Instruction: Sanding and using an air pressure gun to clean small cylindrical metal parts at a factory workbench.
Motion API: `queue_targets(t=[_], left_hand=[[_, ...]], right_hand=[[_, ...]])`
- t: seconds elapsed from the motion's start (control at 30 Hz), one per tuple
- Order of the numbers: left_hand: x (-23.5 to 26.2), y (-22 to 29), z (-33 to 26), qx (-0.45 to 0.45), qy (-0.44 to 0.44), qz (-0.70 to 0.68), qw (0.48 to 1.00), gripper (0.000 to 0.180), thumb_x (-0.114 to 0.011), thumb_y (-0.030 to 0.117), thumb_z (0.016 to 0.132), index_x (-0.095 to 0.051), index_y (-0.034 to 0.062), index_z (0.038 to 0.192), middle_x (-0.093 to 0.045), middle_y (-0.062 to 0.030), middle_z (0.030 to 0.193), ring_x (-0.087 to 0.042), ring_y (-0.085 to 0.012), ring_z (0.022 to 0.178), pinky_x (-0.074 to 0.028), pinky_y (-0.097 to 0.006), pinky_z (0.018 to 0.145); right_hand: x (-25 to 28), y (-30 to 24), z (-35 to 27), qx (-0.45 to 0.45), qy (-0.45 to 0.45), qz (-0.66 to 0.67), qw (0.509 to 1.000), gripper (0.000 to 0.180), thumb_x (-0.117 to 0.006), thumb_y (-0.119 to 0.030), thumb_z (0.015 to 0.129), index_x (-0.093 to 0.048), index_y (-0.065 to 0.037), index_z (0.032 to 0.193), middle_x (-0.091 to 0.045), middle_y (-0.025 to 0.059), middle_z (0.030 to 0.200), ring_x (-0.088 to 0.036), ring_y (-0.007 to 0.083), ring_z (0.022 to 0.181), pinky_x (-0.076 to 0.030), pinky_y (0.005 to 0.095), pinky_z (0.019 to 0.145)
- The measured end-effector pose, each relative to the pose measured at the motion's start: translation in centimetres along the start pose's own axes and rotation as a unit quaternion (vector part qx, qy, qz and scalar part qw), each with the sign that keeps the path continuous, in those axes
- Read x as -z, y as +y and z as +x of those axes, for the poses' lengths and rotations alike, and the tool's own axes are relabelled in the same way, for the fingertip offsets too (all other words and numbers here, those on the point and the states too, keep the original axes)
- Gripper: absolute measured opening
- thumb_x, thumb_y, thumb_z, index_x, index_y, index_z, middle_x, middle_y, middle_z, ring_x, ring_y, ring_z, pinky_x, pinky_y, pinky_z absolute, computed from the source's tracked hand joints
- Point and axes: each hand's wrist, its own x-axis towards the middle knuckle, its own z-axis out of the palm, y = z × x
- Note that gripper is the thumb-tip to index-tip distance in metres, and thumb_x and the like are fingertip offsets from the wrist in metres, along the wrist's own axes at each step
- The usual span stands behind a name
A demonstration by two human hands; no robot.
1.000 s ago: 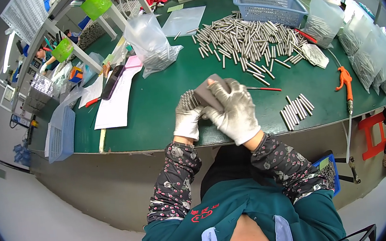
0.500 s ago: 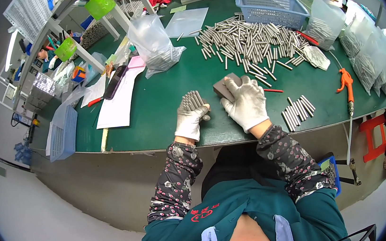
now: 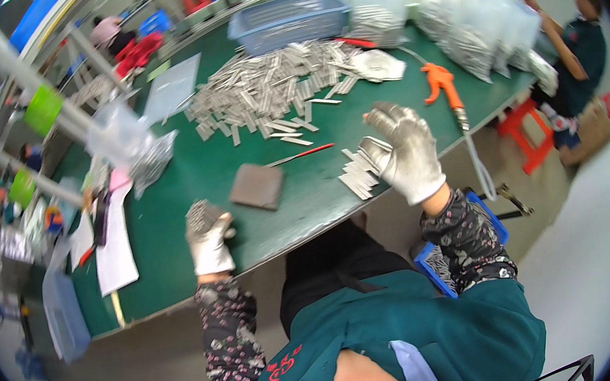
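"Metal pins: location?"

"Bundled in my left hand, fingers curled around them; my right hand, fingers spread, is near loose pins on the desk."

"Risk?"

"Slackening my left grip could spill them."

Table top was green, rods silver-grey, block plain brown-grey. Left glove looked white to me; right glove white, grey-smudged. The 2 sleeves: black, pink-and-white floral. Shirt dark green, red lettering. Basket blue; air gun orange.
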Motion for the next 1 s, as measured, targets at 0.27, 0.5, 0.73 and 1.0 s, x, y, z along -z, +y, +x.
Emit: queue_targets(t=[0.27,0.5,0.73,1.0], left_hand=[[-0.6,0.9,-1.9,-0.023,-0.076,0.060,0.995,0.029,-0.063,-0.005,0.069,-0.050,0.0046,0.093,-0.055,-0.0031,0.072,-0.046,-0.0065,0.048,-0.032,-0.017,0.035],[-3.4,0.1,-9.6,0.024,-0.249,0.046,0.967,0.042,-0.062,-0.016,0.062,-0.046,0.0044,0.096,-0.055,-0.0038,0.077,-0.053,-0.0096,0.068,-0.045,-0.022,0.063],[-2.7,-7.5,-13.4,0.186,-0.285,0.107,0.934,0.056,-0.068,-0.007,0.066,-0.044,-0.0009,0.116,-0.057,-0.0022,0.092,-0.055,-0.0097,0.085,-0.047,-0.024,0.078],[-0.5,-14.8,-14.7,0.295,-0.182,0.105,0.932,0.052,-0.069,-0.006,0.065,-0.045,-0.0004,0.111,-0.056,-0.0015,0.092,-0.054,-0.0101,0.086,-0.045,-0.024,0.079]], right_hand=[[3.2,13.7,-0.8,-0.380,-0.089,-0.230,0.892,0.043,-0.059,-0.044,0.070,-0.061,-0.006,0.091,-0.061,0.0161,0.090,-0.059,0.0314,0.087,-0.047,0.0403,0.075],[1.8,20.2,1.3,-0.492,-0.201,-0.204,0.822,0.041,-0.055,-0.035,0.069,-0.061,-0.008,0.101,-0.059,0.0155,0.104,-0.057,0.0316,0.095,-0.046,0.0381,0.080],[6.0,15.4,-3.3,-0.421,0.040,0.332,0.843,0.045,-0.061,-0.017,0.071,-0.048,0.000,0.110,-0.051,0.0023,0.074,-0.049,0.0079,0.059,-0.040,0.0200,0.051],[6.5,7.4,-17.5,-0.433,-0.281,0.747,0.419,0.090,-0.079,-0.027,0.056,-0.032,0.000,0.128,-0.054,0.0072,0.098,-0.052,0.0128,0.071,-0.042,0.0233,0.062]])
